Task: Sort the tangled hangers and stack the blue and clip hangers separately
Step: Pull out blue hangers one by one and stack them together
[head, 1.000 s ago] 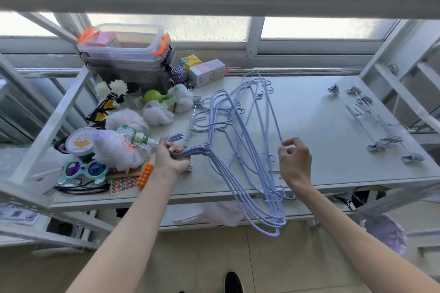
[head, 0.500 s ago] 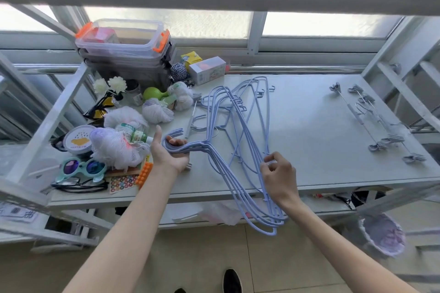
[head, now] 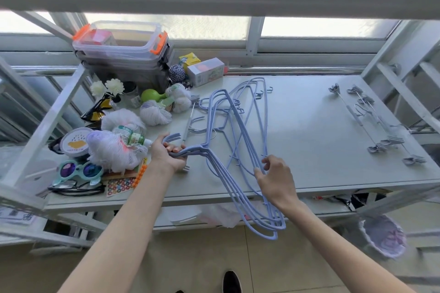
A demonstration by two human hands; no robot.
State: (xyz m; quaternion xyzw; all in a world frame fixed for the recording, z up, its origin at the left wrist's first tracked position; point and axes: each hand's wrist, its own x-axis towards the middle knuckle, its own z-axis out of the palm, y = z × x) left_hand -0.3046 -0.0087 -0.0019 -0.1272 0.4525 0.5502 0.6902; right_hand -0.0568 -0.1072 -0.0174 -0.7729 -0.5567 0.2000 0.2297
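Observation:
A bunch of light-blue wire hangers (head: 200, 149) lies tangled across the white table (head: 309, 140), its lower ends hanging over the front edge. My left hand (head: 169, 154) grips the bunch at its hooks. At the bunch's right side my right hand (head: 273, 177) has thumb and fingers loosely pinched on the outer wires. Several metal clip hangers (head: 371, 121) lie apart at the table's right end. Another metal hanger (head: 189, 123) lies partly under the blue ones.
Clutter fills the table's left end: stacked clear storage boxes (head: 119, 47), bath puffs (head: 112, 150), toy sunglasses (head: 78, 170), a small carton (head: 206, 74). White frame bars stand at both sides. A lined bin (head: 383, 235) sits on the floor at right.
My right hand has moved left and down along the blue hangers, drawing the outer wires in toward the bunch. My left hand stays on the hooks.

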